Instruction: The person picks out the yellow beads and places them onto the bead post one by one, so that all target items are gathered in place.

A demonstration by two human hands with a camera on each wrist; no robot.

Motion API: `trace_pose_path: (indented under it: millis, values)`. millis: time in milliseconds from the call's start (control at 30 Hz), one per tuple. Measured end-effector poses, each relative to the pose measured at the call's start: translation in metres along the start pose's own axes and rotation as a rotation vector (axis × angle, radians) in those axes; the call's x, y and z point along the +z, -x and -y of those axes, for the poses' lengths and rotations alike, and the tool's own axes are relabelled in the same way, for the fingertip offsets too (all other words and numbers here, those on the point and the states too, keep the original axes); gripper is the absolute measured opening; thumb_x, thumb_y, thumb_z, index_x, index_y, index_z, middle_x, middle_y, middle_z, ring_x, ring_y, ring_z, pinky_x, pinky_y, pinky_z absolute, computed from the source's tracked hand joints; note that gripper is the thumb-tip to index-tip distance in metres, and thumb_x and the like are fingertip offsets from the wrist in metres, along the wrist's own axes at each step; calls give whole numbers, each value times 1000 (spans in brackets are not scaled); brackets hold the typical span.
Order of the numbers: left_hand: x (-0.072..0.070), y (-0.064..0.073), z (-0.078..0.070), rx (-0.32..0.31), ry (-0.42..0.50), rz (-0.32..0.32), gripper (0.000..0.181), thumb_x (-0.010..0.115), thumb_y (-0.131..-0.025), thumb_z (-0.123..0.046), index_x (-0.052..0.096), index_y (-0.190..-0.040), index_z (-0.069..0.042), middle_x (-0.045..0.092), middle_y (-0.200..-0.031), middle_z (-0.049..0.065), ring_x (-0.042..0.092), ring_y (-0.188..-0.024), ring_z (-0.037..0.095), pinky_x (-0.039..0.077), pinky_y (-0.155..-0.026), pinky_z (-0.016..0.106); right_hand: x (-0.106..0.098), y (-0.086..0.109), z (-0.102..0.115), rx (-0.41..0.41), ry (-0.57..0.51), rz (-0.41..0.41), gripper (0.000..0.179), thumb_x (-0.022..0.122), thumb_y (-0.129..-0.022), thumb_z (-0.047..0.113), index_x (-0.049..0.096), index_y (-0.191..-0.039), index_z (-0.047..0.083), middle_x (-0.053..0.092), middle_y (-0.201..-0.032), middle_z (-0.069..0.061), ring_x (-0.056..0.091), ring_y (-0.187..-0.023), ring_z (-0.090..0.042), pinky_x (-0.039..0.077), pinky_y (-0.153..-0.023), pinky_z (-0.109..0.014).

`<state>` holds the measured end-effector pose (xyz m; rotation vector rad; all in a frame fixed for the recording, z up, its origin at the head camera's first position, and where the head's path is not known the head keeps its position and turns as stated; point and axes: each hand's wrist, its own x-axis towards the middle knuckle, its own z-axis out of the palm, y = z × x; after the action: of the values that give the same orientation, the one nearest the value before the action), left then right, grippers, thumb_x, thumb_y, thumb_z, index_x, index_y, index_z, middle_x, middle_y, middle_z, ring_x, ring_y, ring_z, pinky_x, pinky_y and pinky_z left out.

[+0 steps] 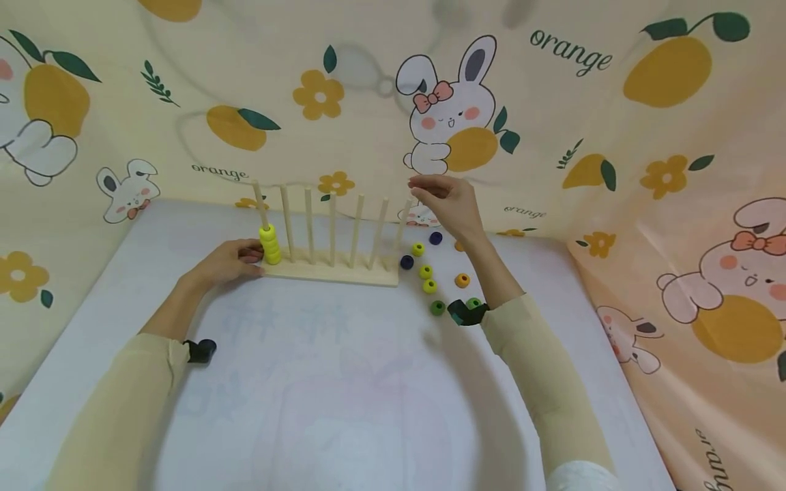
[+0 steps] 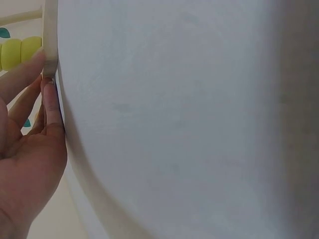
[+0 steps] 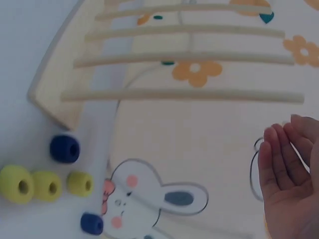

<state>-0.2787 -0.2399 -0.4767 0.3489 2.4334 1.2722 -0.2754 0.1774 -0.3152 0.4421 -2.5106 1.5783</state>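
Observation:
A wooden peg rack stands on the table, a row of upright pegs along its base. Several yellow beads are stacked on its leftmost peg. My left hand grips the left end of the base, and in the left wrist view the thumb lies beside the yellow beads. Raised near the top of the rightmost peg is my right hand. Its fingers are close together, loosely bent and apart from the peg tip, with no bead showing between them.
Right of the rack lie loose beads: two dark blue, three yellow, some orange and two green. The right forearm overlaps part of this group. A printed cloth rises behind the white table and along its sides.

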Motion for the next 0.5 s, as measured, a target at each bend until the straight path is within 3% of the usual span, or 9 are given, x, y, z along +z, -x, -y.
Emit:
trace_pose_path:
  millis: [100, 267, 500]
  values:
    - [1, 0, -1, -1, -5, -5, 68, 72, -90, -6, 36, -146, 12, 48, -139, 31, 46, -130, 45, 36, -113, 53, -5, 4, -8, 14, 22, -9, 25, 68, -94, 9, 70, -118, -2, 72, -114, -14, 69, -103, -19, 55, -92, -25]
    - [1, 1, -2, 1, -4, -4, 69, 71, -90, -5, 35, -146, 13, 48, -139, 32, 45, -131, 45, 36, -113, 52, -10, 6, -50, 24, 23, -29, 24, 72, -93, 15, 74, -114, 5, 73, -111, -9, 70, -99, -16, 56, -88, -24]
    - [0, 3, -3, 24, -3, 2, 69, 71, -91, -6, 35, -145, 14, 47, -138, 34, 45, -130, 47, 36, -112, 54, -12, 21, -84, 56, 91, -32, 23, 72, -92, 15, 75, -114, 8, 73, -110, -10, 70, -95, -18, 57, -82, -22]
